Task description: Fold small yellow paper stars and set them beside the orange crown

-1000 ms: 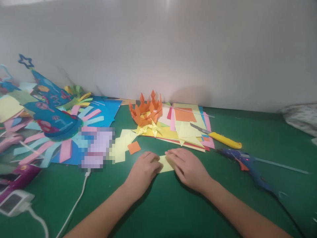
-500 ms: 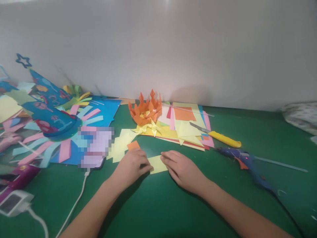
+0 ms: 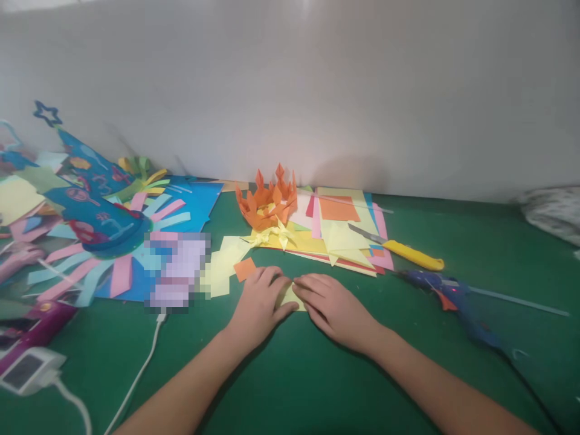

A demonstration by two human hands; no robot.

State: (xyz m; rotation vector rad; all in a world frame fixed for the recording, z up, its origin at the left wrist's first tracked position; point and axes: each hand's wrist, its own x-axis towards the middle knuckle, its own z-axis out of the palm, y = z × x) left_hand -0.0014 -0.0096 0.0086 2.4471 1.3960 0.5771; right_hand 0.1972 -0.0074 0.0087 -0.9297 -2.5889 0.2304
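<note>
A small pale yellow paper lies on the green table, partly covered by both hands. My left hand grips its left part, with thumb and fingers curved around it. My right hand presses on its right side, fingers together. Just beyond my left hand is a small orange paper square, with pale yellow sheets to its left. Behind the hands stands an orange folded-paper crown, and yellow folded-paper pieces lie in front of it.
A yellow cutter rests by stacked coloured papers. A blue glue gun with its cable lies at the right. Decorated blue cones, a blurred phone, a white cable and a purple object occupy the left.
My left hand has moved right, closer to my right hand, and now covers more of the yellow paper. Less of the paper shows. My right hand has barely moved.
</note>
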